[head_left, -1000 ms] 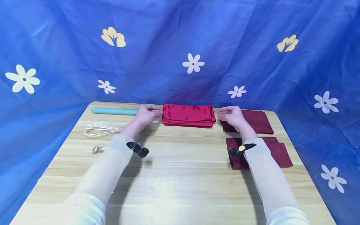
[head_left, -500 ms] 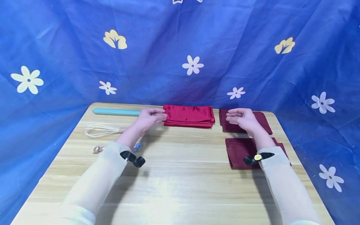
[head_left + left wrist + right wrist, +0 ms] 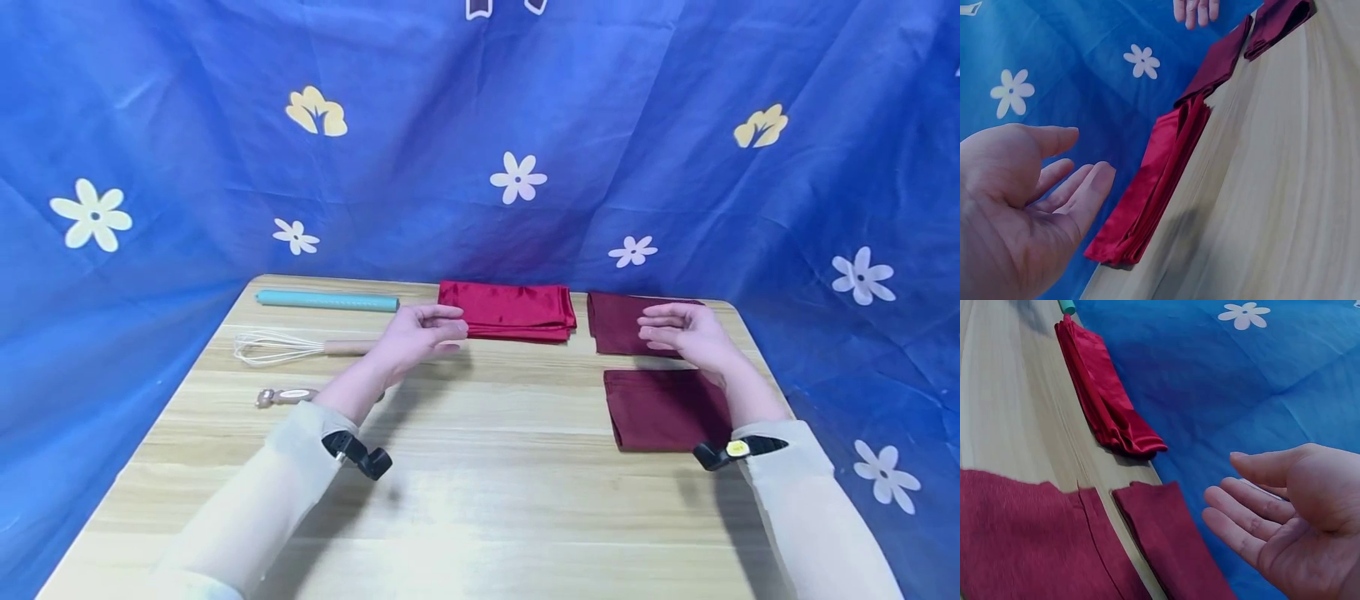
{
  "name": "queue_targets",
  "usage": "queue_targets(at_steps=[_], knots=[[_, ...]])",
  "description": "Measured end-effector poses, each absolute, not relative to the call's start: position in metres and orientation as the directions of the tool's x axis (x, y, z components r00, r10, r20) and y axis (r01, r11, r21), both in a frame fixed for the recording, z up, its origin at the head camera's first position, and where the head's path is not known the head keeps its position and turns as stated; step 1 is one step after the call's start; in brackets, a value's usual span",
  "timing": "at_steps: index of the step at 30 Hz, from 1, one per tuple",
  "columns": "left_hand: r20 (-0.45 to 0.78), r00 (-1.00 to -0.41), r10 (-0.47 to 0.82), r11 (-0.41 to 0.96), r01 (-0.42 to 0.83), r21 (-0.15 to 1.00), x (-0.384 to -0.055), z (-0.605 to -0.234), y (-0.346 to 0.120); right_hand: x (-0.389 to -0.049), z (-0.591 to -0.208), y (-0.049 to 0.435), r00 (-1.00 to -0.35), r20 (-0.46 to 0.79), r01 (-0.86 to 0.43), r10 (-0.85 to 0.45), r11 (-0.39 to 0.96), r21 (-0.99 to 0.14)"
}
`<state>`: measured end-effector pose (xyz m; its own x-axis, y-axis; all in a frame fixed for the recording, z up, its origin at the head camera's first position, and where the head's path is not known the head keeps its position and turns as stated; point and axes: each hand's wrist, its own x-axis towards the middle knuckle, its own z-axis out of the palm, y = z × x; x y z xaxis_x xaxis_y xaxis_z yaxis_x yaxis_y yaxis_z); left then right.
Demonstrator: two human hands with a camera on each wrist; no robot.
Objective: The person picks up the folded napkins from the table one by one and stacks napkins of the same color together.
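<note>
A folded bright red satin cloth [image 3: 513,308] lies at the back middle of the table. My left hand [image 3: 420,337] hovers in front of its left end, overlapping its corner in the head view. In the left wrist view the fingers of that hand [image 3: 1029,200] are loosely spread and hold nothing. My right hand [image 3: 690,333] hangs over a folded dark maroon cloth [image 3: 617,321] at the back right. Its palm and relaxed fingers show with nothing in them in the right wrist view. Nearer the front lies a second folded maroon cloth [image 3: 663,412], partly behind the right wrist camera.
On the left lie a teal rod-like object [image 3: 326,300], a whisk [image 3: 277,347] with its handle end behind the left hand, and a small brown-handled utensil [image 3: 285,397] mostly hidden by the left forearm. A blue flowered curtain [image 3: 420,192] hangs behind the wooden table [image 3: 510,500].
Both hands have drawn back from the ends of the red satin cloth, the right hand moving rightward over the maroon cloths and the left slightly toward the front. The cloths stay in place.
</note>
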<state>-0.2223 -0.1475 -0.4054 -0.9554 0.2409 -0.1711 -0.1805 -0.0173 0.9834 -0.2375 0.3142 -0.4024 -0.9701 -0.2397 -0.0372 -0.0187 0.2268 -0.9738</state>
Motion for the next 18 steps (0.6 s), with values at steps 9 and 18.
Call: queue_targets(at_steps=[9, 18], knots=[[-0.195, -0.940, 0.280, -0.013, -0.207, 0.978, -0.206, -0.412, -0.137, -0.214, -0.397, 0.345, -0.966, -0.034, -0.013, -0.256, 0.180, -0.984], [-0.188, -0.937, 0.295, 0.068, -0.176, 0.982, -0.198, -0.423, -0.121, -0.195, -0.398, 0.382, -0.974, -0.088, 0.022, -0.211, 0.296, -0.955]])
